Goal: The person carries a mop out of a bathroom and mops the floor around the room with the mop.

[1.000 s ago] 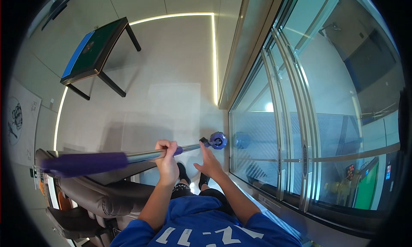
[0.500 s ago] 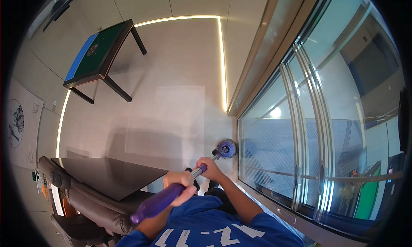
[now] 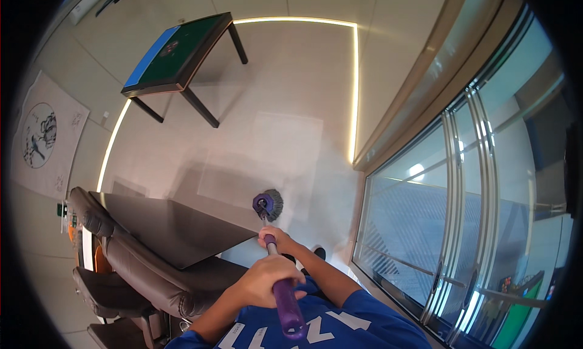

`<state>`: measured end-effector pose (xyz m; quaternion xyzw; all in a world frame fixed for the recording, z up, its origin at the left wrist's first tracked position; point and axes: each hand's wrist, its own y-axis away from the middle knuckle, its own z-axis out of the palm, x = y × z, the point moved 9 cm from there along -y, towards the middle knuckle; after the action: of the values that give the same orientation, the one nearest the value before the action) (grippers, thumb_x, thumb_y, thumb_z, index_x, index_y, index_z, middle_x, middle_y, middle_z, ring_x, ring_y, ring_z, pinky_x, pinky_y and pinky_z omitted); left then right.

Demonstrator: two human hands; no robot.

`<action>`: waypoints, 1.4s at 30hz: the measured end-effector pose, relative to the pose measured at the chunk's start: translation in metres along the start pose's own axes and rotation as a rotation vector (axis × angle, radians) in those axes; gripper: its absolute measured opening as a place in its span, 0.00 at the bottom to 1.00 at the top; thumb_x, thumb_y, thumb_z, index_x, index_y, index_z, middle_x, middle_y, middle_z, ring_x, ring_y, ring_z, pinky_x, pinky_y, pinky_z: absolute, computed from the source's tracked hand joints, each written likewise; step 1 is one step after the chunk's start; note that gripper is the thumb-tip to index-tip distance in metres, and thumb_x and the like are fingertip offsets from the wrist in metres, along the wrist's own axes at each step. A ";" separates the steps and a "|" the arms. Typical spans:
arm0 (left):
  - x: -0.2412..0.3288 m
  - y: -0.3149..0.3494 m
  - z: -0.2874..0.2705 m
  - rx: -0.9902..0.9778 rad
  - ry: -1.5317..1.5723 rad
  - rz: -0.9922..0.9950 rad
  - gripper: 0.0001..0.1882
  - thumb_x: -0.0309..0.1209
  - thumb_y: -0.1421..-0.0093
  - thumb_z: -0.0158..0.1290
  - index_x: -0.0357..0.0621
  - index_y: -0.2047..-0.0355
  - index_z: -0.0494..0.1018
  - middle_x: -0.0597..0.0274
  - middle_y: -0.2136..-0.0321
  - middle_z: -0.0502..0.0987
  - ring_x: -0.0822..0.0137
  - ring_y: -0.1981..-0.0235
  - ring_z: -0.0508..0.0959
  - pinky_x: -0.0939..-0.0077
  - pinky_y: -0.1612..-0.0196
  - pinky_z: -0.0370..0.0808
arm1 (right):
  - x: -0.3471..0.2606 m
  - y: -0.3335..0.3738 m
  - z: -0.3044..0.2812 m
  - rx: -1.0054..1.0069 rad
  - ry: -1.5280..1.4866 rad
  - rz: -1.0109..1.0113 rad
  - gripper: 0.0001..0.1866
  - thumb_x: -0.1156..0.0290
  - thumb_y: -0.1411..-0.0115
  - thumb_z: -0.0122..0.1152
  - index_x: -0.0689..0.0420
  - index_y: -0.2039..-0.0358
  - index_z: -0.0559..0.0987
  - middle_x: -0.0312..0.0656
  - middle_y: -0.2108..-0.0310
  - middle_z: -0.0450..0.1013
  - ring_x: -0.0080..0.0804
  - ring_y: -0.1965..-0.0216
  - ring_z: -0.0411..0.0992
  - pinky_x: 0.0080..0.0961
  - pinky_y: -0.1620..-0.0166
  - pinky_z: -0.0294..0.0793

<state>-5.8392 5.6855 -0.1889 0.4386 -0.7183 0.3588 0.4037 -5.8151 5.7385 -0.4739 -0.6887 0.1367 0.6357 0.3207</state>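
Observation:
A mop (image 3: 288, 312) with a purple grip, a metal pole and a round grey fringed head with a purple centre is held in front of my body. My left hand (image 3: 270, 280) wraps round the upper pole at the purple grip. Farther down the pole, my right hand (image 3: 276, 237) closes round it by a purple collar. The mop head (image 3: 273, 204) rests on the pale floor (image 3: 291, 149), just beyond my right hand and right of the dark table's corner.
A dark tabletop (image 3: 176, 227) and brown leather chairs (image 3: 146, 270) stand close on my left. Ahead left is a black-legged table (image 3: 194, 42) with a green and blue top. Sliding glass doors (image 3: 419, 221) line the right side. A lit strip (image 3: 354, 94) edges the floor.
The mop head has swept left across the floor, away from the glass doors. The grip end has swung right, and both hands still hold the mop. The view has shifted.

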 end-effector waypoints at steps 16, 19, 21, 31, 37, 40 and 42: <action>0.096 0.016 0.026 -0.295 0.173 0.188 0.12 0.27 0.51 0.62 0.47 0.83 0.68 0.67 0.85 0.67 0.64 0.83 0.70 0.71 0.78 0.65 | -0.005 0.006 0.015 -0.354 0.254 -0.097 0.09 0.67 0.57 0.64 0.54 0.77 0.73 0.42 0.73 0.71 0.44 0.65 0.71 0.39 0.63 0.70; 0.117 0.012 0.004 -0.318 0.279 0.233 0.11 0.25 0.51 0.62 0.45 0.83 0.71 0.67 0.85 0.71 0.65 0.84 0.73 0.73 0.76 0.70 | -0.028 0.016 -0.008 -0.440 0.374 0.083 0.10 0.65 0.59 0.64 0.53 0.76 0.75 0.42 0.73 0.72 0.44 0.65 0.72 0.39 0.63 0.70; 0.126 0.006 -0.004 -0.272 0.383 0.309 0.10 0.24 0.51 0.61 0.43 0.84 0.71 0.64 0.85 0.72 0.65 0.83 0.73 0.73 0.73 0.72 | -0.027 0.031 -0.032 -0.395 0.391 0.127 0.10 0.65 0.60 0.65 0.53 0.77 0.75 0.42 0.75 0.72 0.45 0.66 0.72 0.39 0.64 0.71; 0.067 0.006 0.018 -0.134 0.398 0.243 0.09 0.24 0.54 0.59 0.43 0.85 0.70 0.64 0.86 0.71 0.63 0.80 0.75 0.65 0.63 0.71 | -0.020 0.091 -0.163 -0.079 0.619 0.150 0.10 0.67 0.61 0.65 0.54 0.82 0.72 0.42 0.79 0.70 0.44 0.71 0.70 0.37 0.66 0.69; 0.029 -0.011 0.001 0.063 0.438 0.322 0.10 0.27 0.52 0.56 0.42 0.86 0.68 0.61 0.86 0.70 0.61 0.82 0.74 0.67 0.67 0.73 | -0.012 0.075 -0.188 0.005 0.621 0.155 0.11 0.68 0.61 0.66 0.53 0.84 0.71 0.41 0.81 0.69 0.44 0.72 0.69 0.35 0.66 0.67; 0.011 -0.014 -0.030 0.103 0.544 0.399 0.09 0.25 0.53 0.58 0.41 0.83 0.67 0.60 0.84 0.69 0.57 0.81 0.72 0.67 0.71 0.71 | -0.005 0.051 -0.189 0.024 0.604 0.226 0.10 0.69 0.62 0.66 0.53 0.84 0.71 0.40 0.81 0.69 0.43 0.71 0.69 0.34 0.64 0.66; 0.001 -0.022 -0.050 0.099 0.585 0.419 0.11 0.27 0.53 0.58 0.42 0.84 0.66 0.61 0.85 0.68 0.58 0.83 0.71 0.69 0.75 0.69 | 0.005 0.038 -0.188 0.044 0.571 0.234 0.10 0.71 0.61 0.67 0.54 0.84 0.71 0.42 0.81 0.69 0.44 0.73 0.68 0.35 0.67 0.66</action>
<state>-5.8063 5.7209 -0.1642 0.1797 -0.6286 0.5784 0.4879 -5.6886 5.5949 -0.4911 -0.8120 0.3133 0.4460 0.2086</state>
